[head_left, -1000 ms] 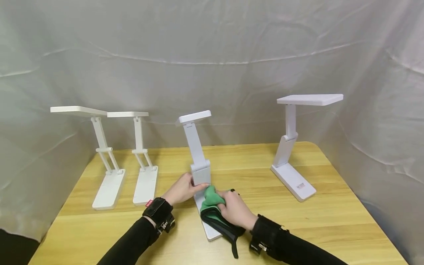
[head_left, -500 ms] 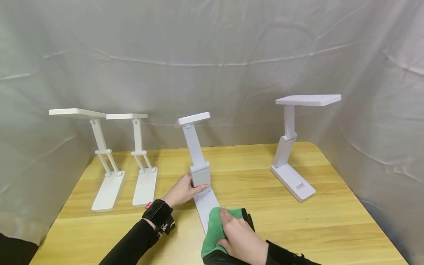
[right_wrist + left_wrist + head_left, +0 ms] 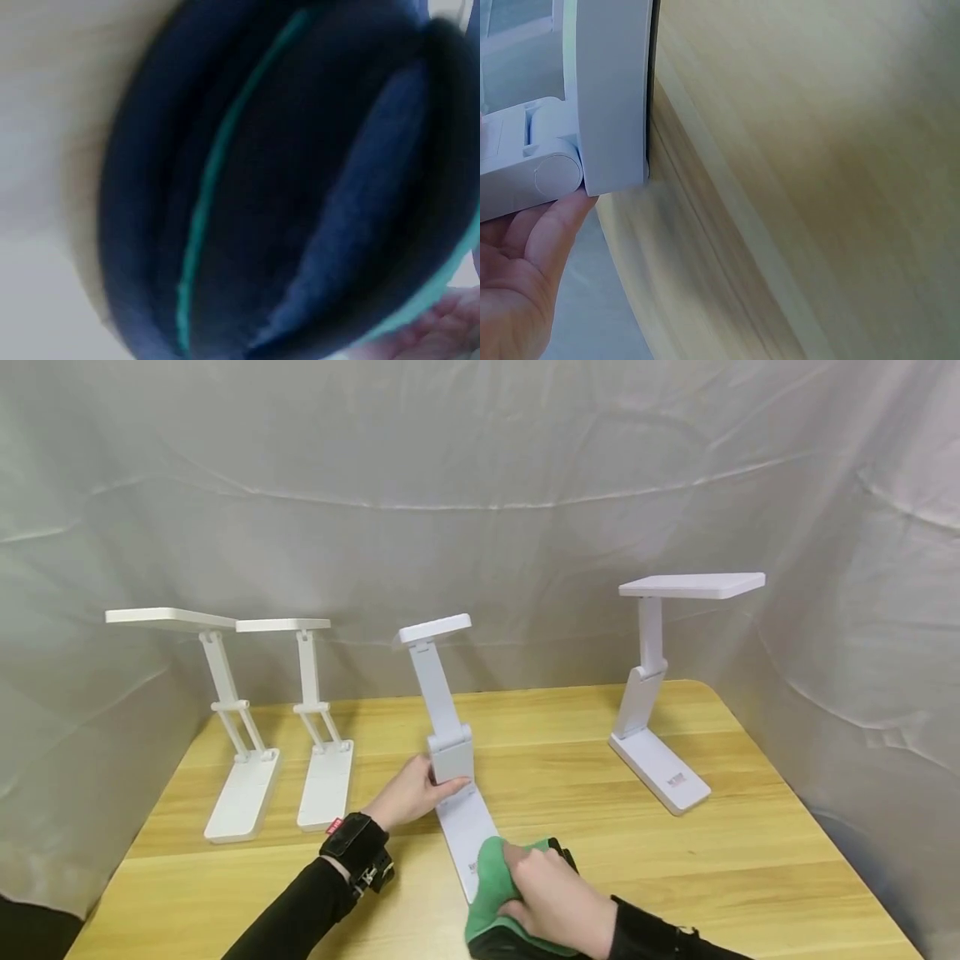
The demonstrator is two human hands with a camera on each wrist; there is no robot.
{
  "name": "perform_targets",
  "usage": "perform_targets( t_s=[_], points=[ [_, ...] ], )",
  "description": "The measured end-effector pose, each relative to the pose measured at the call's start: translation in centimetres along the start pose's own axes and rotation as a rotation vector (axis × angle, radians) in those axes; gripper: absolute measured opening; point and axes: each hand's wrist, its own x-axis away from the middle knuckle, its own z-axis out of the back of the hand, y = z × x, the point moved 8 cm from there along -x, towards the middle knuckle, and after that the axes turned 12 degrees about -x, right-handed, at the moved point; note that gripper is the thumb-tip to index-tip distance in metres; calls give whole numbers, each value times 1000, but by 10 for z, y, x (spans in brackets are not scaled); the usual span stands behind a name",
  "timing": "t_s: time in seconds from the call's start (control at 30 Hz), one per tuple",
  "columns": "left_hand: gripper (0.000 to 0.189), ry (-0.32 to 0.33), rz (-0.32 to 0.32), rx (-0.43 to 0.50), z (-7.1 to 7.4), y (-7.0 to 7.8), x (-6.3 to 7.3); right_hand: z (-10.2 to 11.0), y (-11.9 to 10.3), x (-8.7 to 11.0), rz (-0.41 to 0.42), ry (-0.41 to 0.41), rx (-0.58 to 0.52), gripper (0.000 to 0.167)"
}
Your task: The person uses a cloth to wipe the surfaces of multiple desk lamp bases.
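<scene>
In the head view a white folding desk lamp stands mid-table, its head raised at the back and its flat base pointing toward me. My left hand grips the lower arm section just above the base, thumb across the front. The left wrist view shows those fingers under the lamp's hinge, beside the base. My right hand holds a bunched green cloth with black edging at the front right corner of the base, partly covering it. Dark folds of the cloth fill most of the right wrist view.
Two more white lamps stand side by side at the left of the wooden table. Another lamp stands at the right rear. A pale grey curtain hangs behind the table and along its sides.
My right hand has drawn the cloth from the middle of the lamp's base toward its front end, uncovering printed lettering there. The left hand keeps its grip on the lamp.
</scene>
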Motion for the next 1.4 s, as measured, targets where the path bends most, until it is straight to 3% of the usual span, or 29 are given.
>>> perform_targets(
  t_s=[0.13, 0.2, 0.3, 0.47, 0.67, 0.8, 0.97, 1.07, 1.23, 1.4],
  points=[
    [37, 7, -9, 3, -1, 1, 0, -2, -7, -8, 6, 46, 101, 47],
    [36, 7, -17, 1, -1, 1, 0, -2, -6, -8, 24, 37, 125, 40],
    [37, 3, -17, 6, -1, 1, 1, 1, -1, -3, 36, -3, 75, 25],
    [40, 2, 2, 27, -2, 0, 0, 3, 0, 4, 51, -4, 32, 24],
    [38, 6, -3, 16, -4, 0, 0, -5, -7, 3, 96, 33, 92, 46],
    [40, 5, -8, 21, -4, 0, 0, 0, -5, 4, 122, 58, 55, 23],
    [39, 24, -10, 10, -3, 0, -1, 4, -3, 10, 91, 59, -71, 26],
    [39, 53, -25, 3, -3, 3, -1, 3, -6, 11, 57, 55, -48, 16],
    [32, 124, -22, -19, -2, 6, 2, 1, -14, 8, 45, 46, 84, 44],
    [29, 181, 7, -38, -2, 6, 6, -3, -19, 3, 32, 32, 170, 54]
  ],
)
